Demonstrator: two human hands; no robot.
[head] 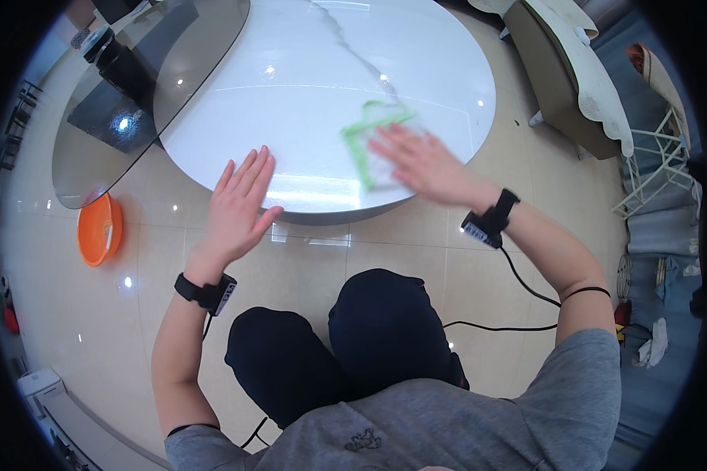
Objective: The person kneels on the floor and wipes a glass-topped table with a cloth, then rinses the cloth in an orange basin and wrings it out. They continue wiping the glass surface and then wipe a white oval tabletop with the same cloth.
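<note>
My right hand lies flat, palm down, on a white cloth with green edges, pressing it against the white marble-look tabletop. Both the hand and the cloth are blurred. At the near left edge of this rounded table my left hand rests palm down with nothing in it, fingers together and thumb apart. Each wrist carries a black strap with a small cabled device.
A tinted glass tabletop overlaps the white table at the left, near a black cylindrical object. Below its rim an orange plastic basin stands on the tiled floor. A covered brown seat and a white metal rack are at the right.
</note>
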